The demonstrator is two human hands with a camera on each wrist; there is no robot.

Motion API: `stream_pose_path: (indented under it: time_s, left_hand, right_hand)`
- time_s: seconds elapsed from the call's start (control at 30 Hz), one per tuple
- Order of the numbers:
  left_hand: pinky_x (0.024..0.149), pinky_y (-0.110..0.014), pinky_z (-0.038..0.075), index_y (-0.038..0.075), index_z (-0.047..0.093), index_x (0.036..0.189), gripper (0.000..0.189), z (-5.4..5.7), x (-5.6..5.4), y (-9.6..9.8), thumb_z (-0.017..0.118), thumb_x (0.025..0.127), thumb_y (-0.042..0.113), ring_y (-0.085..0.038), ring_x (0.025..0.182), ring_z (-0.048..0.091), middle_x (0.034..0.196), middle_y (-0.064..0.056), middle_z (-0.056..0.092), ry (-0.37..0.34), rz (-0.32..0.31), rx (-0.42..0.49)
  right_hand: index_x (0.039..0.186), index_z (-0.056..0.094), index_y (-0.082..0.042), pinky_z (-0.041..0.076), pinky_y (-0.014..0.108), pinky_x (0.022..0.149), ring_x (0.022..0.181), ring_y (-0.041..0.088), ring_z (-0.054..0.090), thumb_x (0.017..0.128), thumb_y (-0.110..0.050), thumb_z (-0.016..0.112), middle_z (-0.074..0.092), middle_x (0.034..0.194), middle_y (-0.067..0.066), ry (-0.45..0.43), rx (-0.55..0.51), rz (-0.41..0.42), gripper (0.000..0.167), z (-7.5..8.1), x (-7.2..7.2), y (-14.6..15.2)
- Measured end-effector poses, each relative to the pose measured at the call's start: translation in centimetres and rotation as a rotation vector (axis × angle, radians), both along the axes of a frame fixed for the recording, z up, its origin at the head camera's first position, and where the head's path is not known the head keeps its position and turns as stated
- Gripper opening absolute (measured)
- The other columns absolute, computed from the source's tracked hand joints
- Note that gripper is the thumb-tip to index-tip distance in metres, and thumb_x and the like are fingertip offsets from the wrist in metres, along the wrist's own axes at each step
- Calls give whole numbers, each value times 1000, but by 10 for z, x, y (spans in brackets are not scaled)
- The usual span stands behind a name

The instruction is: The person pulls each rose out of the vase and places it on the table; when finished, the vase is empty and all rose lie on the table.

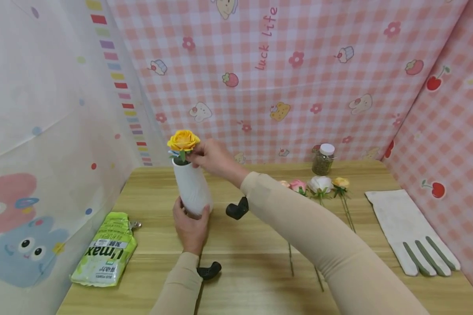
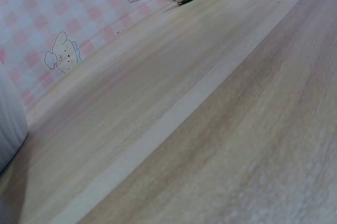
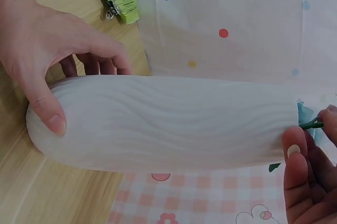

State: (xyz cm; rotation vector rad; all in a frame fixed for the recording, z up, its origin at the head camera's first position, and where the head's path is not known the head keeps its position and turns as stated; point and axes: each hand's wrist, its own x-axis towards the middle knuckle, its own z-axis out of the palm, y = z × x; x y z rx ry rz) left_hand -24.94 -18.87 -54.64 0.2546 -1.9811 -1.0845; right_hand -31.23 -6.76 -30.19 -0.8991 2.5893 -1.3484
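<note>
A white vase [image 1: 191, 183] with wavy ridges stands on the wooden table, leaning slightly in the head view. My left hand [image 1: 192, 227] grips its lower part, with thumb and fingers on opposite sides. At the vase's mouth, my right hand [image 1: 214, 158] pinches the green stem [image 3: 311, 125] of a yellow rose [image 1: 183, 140]. The rose's bloom is above the rim, and the lower stem is hidden inside. Pale blue petals [image 3: 304, 111] of another flower show at the rim too. In the left wrist view, only an edge of the vase [image 2: 9, 121] appears.
Several cut roses lie right of the vase, among them a pink rose [image 1: 298, 186], a white rose [image 1: 320, 184] and a yellow-orange rose [image 1: 341, 182]. A lidded jar [image 1: 323, 160] stands behind them. White-and-grey gloves [image 1: 407, 227] lie far right, a clipped green bag [image 1: 105, 253] at left.
</note>
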Motion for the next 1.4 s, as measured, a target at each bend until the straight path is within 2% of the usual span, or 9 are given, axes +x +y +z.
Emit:
stream_pose_path:
  time_s: [0.37,0.6,0.87,1.2,1.4]
  left_hand:
    - [91,-44,47,10,42,139,82,0,-1,0,80,73,40,-23,113,51,126,-12,52,-7,4,11]
    - [90,-47,47,11,42,139,82,2,0,2,81,73,39,-25,113,52,125,-12,52,9,4,9]
    - [89,-46,47,10,42,139,81,2,0,1,81,74,38,-25,113,52,125,-12,52,21,-3,0]
    - [90,-44,47,8,42,138,80,1,-1,-1,80,74,37,-24,113,52,125,-13,52,19,-2,-8]
    - [90,-44,47,8,42,138,81,1,-1,0,80,73,38,-25,112,53,124,-13,53,26,9,-19]
  right_hand:
    - [98,73,-13,52,21,69,77,5,63,92,-19,67,70,88,-8,37,62,28,11,0,-2,0]
    - [103,75,-11,52,19,72,85,3,64,90,-20,68,72,98,-4,29,50,49,17,-1,-4,1]
    - [108,74,-9,52,21,79,97,8,63,91,-21,67,70,107,0,-38,-5,55,22,2,-8,5]
    - [111,72,-7,52,23,82,96,8,64,90,-14,68,71,106,3,-32,-123,42,22,5,-10,16]
    - [106,74,-7,52,22,81,98,8,64,90,-11,67,72,104,3,-8,-173,49,17,2,-10,12]
